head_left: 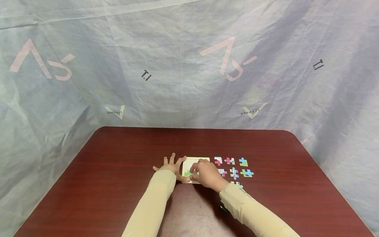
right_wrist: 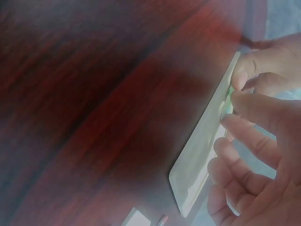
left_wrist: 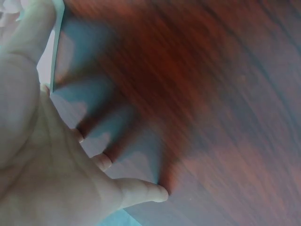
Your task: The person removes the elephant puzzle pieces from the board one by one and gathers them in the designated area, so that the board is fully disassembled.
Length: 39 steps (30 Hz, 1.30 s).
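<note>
A pale, shallow square puzzle tray (head_left: 189, 162) lies on the table between the hands. My left hand (head_left: 170, 167) is spread flat beside it, fingers straight, with the thumb on the tray's near left corner. The right hand (head_left: 208, 175) reaches over the tray from the right. Its thumb and index finger pinch a green puzzle piece (right_wrist: 228, 104) at that same corner, close to the left thumb. The other right fingers are loosely bent over the tray (right_wrist: 197, 155). Part of the tray is hidden under the right hand.
Right of the tray lie several loose puzzle pieces in rows, among them a pink one (head_left: 218, 160), a green-blue one (head_left: 243, 162) and a blue-green one (head_left: 247, 173). Some sit close to the right wrist. The dark red table (head_left: 124, 148) ends before a grey fabric backdrop (head_left: 177, 82).
</note>
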{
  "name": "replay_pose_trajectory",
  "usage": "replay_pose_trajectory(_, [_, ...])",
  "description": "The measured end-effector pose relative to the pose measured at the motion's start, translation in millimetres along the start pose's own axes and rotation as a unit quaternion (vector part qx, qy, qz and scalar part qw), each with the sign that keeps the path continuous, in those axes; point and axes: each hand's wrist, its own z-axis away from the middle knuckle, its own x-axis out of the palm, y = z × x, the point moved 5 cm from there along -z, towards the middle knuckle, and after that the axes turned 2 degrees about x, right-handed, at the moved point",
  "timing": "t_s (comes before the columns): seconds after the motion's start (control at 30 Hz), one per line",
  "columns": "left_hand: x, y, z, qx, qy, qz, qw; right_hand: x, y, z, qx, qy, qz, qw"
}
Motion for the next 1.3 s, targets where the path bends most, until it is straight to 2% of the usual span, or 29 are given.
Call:
replay_pose_trajectory(0.07, [1.7,-1.6,-3.7,-0.001,0.0,-0.001,1.0,0.3,-0.2,-1.4,0.004,-0.002,0.007,1.0])
replay_pose_trajectory(0.17, [10.2,-8.5,-17.2,-0.007,-0.01,-0.005,0.9999,0.4,-0.3,-3.1,0.015,-0.007,0.017,0.9997])
replay_pose_trajectory(0.3, [22.7,-17.7,-35.6,-0.007,-0.006,-0.006,0.9999,0.2,-0.9,-4.6,0.025,-0.009,0.03,0.9992])
replay_pose_trajectory(0.37, [25.8,-19.6,-40.1,-0.001,0.006,-0.005,1.0,0.8,-1.4,-5.2,0.029,-0.011,0.035,0.9989])
replay_pose_trajectory(0.43, [27.0,-19.9,-41.9,0.0,0.007,-0.005,1.0,1.4,-1.8,-5.7,0.035,-0.015,0.042,0.9984])
replay_pose_trajectory(0.6, [11.3,-8.1,-18.3,-0.005,-0.004,0.002,1.0,2.4,-1.7,-7.1,0.055,-0.026,0.054,0.9966])
replay_pose_trajectory(0.7, [11.0,-7.9,-16.6,-0.002,-0.003,0.001,1.0,2.6,-1.5,-7.1,0.066,-0.026,0.054,0.996])
replay_pose_trajectory(0.8, [16.5,-12.7,-23.9,-0.001,0.002,-0.005,1.0,2.6,-1.2,-6.5,0.071,-0.021,0.054,0.9958])
replay_pose_trajectory(0.9, [12.2,-9.3,-18.0,-0.004,0.003,-0.001,1.0,1.9,-1.0,-4.9,0.069,-0.01,0.055,0.996])
replay_pose_trajectory(1.03, [14.4,-11.3,-22.0,-0.008,-0.001,0.005,1.0,1.1,-2.4,-3.5,0.065,-0.002,0.063,0.9959])
replay_pose_trajectory(1.07, [19.1,-14.5,-28.6,-0.009,0.0,0.005,0.9999,0.8,-2.9,-3.4,0.064,-0.002,0.063,0.996])
replay_pose_trajectory(1.3, [26.8,-19.5,-39.3,-0.009,0.007,0.007,0.9999,2.2,-0.6,-5.7,0.051,-0.021,0.03,0.998])
